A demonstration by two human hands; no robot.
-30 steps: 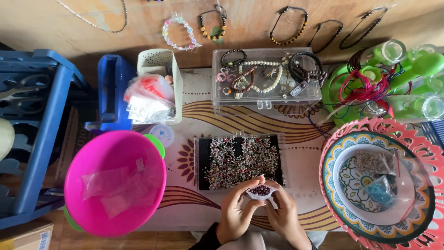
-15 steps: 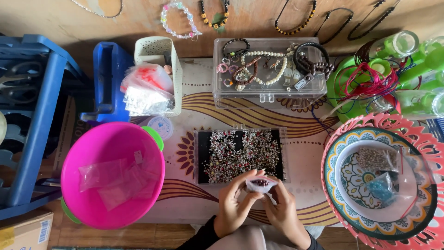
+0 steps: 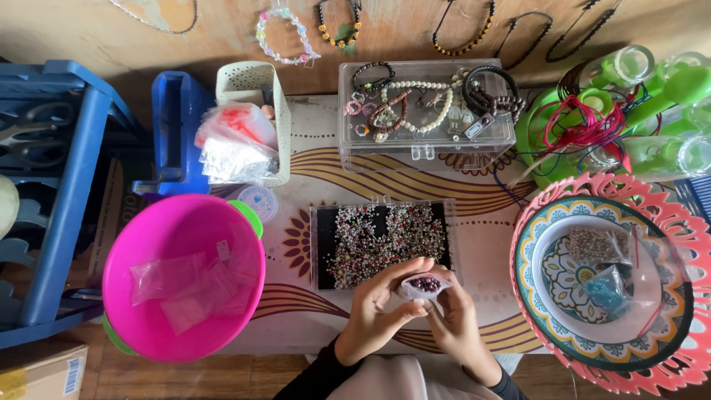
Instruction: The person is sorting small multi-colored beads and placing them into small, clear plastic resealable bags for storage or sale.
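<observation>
My left hand (image 3: 381, 307) and my right hand (image 3: 453, 320) meet at the table's near edge. Between their fingertips they pinch a small clear plastic bag (image 3: 421, 284) of dark red beads. Just beyond the hands lies a shallow black bead tray (image 3: 320, 244) strewn with many small mixed beads. Both wrists wear dark sleeves.
A pink bowl (image 3: 141, 237) with clear bags sits at left beside a blue rack (image 3: 67, 185). A clear jewellery box (image 3: 426, 148) holds bracelets at the back. A patterned plate (image 3: 552, 311) with bead bags on a pink tray (image 3: 689, 244) stands right. A white basket (image 3: 248, 81) holds packets.
The view has shifted slightly; both hands stay together on the small bag, fingers working at its opening.
</observation>
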